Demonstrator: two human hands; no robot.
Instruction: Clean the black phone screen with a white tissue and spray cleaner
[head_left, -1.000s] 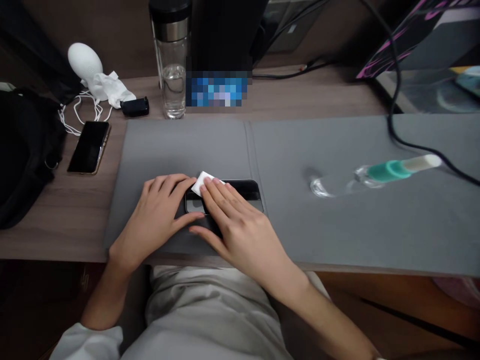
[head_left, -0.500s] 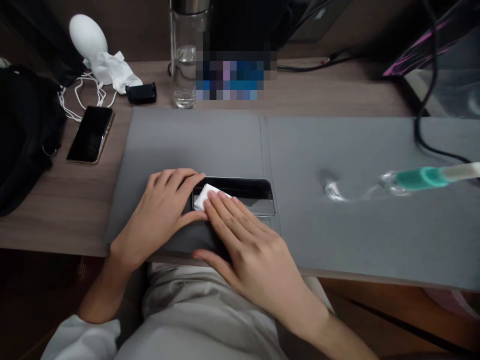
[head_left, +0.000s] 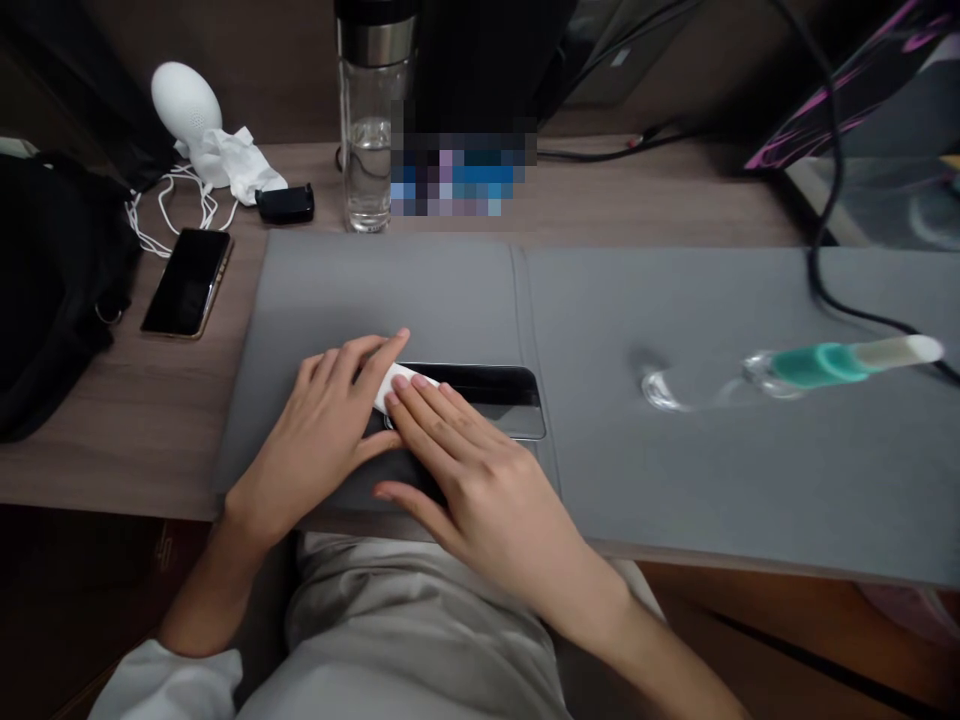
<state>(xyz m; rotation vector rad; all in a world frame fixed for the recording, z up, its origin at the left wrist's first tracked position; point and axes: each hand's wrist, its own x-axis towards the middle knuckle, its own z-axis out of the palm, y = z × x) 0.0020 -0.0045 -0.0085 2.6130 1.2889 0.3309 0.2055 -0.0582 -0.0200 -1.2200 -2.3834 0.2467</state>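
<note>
A smartphone (head_left: 517,402) with a dark, glossy face lies flat on the grey desk mat (head_left: 637,480). On its left end sits a folded white tissue (head_left: 385,388). My right hand (head_left: 480,480) presses the tissue down against the phone, its fingers straight and close together, the thumb held apart. Part of the tissue is hidden beneath those fingers. Around the phone's left end, my left hand (head_left: 322,425) is open, index finger raised and thumb near the lower corner. Whether its thumb touches the phone, I cannot tell.
A small clear bottle with green and a pale tip (head_left: 817,365) lies on the mat's right side, beside a clear cap-like piece (head_left: 660,390). Another phone (head_left: 187,283), a black clip-like object (head_left: 285,203) and a water bottle (head_left: 369,170) are behind. A black cable (head_left: 821,240) crosses the right.
My right hand has slid left with the tissue, which now reaches the phone's left edge. My left index finger has lifted. The whole view has shifted slightly.
</note>
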